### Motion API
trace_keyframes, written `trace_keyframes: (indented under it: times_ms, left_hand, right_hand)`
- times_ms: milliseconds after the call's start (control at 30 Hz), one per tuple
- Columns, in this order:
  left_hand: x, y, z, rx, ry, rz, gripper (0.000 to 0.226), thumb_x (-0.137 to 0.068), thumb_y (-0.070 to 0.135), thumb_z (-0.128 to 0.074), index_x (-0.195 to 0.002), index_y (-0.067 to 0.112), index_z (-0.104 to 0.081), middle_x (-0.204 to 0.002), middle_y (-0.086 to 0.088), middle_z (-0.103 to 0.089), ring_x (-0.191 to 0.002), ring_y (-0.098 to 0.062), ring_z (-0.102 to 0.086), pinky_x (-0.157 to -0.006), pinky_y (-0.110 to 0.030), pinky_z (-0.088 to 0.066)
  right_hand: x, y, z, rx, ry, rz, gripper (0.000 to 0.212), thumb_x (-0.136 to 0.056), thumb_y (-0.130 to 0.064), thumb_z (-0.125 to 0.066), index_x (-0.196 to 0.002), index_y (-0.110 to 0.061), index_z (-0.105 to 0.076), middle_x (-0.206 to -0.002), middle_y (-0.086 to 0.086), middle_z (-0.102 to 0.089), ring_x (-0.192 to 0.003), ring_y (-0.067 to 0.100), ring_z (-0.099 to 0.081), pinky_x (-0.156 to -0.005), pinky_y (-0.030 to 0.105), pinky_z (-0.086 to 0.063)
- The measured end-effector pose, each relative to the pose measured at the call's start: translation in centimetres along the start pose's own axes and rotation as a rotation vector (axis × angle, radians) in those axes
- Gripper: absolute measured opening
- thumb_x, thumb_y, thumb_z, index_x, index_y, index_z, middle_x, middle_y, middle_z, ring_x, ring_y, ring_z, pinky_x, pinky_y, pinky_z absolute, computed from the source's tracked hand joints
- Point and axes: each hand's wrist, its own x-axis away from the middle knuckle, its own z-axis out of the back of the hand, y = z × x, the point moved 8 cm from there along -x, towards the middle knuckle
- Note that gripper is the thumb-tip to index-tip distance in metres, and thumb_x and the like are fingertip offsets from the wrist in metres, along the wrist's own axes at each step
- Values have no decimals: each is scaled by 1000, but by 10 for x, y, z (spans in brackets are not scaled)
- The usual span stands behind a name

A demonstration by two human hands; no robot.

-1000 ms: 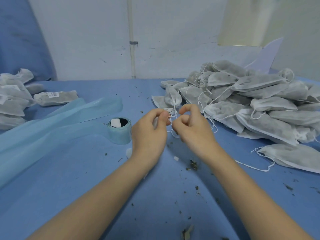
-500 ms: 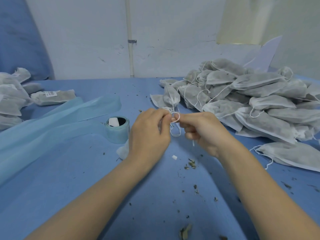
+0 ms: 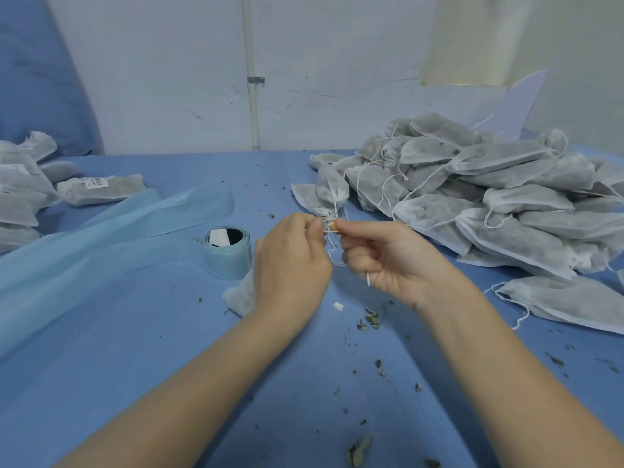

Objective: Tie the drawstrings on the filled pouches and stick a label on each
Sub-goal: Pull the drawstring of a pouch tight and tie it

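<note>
Right hand [image 3: 398,261] pulled right; thin white drawstring [image 3: 332,255] pinched taut.

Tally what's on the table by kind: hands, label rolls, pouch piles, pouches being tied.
Hands: 2, left hand and right hand
label roll: 1
Pouch piles: 2, left pile and right pile
pouch being tied: 1, right hand pinching its drawstring
Total: 6

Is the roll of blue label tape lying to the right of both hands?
No, the roll of label tape stands on the table left of the left hand and the right hand.
</note>
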Motion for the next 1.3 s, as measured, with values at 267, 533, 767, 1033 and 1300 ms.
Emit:
trace_keyframes:
  times_ms: [267,533,767,1033,1300]
  left_hand:
    - [6,-3,-9,72,-64,-14,16,-99,14,-40,-92,10,-54,-93,-2,-62,-94,-22,-55,-93,-47,-38]
    - [6,13,16,203,151,-163,16,-87,21,-59,-101,22,-68,-100,11,-62,-96,-8,-57,-85,-10,-37]
    - [5,17,28,-39,295,-299,6,-81,16,-70,-82,14,-75,-84,1,-69,-81,-24,-61,-75,-14,-37]
    - [1,9,13,-136,163,-192,14,-94,13,-53,-92,7,-65,-99,-7,-62,-97,-31,-46,-82,-26,-26]
    - [-2,4,13,-113,191,-84,17,-95,23,-51,-98,15,-66,-99,2,-38,-95,-17,-31,-76,-22,-14]
  right_hand:
    - [0,12,-18,-342,-117,-142,16,-72,-8,-58,-61,-2,-68,-53,-3,-34,-53,3,-9,-32,14,-16]
    - [3,4,-8,-246,-36,-73,8,-71,-10,-60,-72,-3,-64,-55,-3,-33,-43,2,-18,-33,11,-16]
    - [2,-4,7,-56,115,54,11,-89,-6,-60,-85,4,-65,-50,-5,-37,-41,3,-22,-34,13,-18]
    - [14,-26,6,490,146,284,12,-84,-19,-71,-88,-10,-78,-47,-12,-33,-44,7,-26,-42,11,-28]
    - [19,-37,9,570,267,532,7,-77,-23,-79,-81,-18,-76,-46,-21,-52,-44,-1,-45,-48,7,-33]
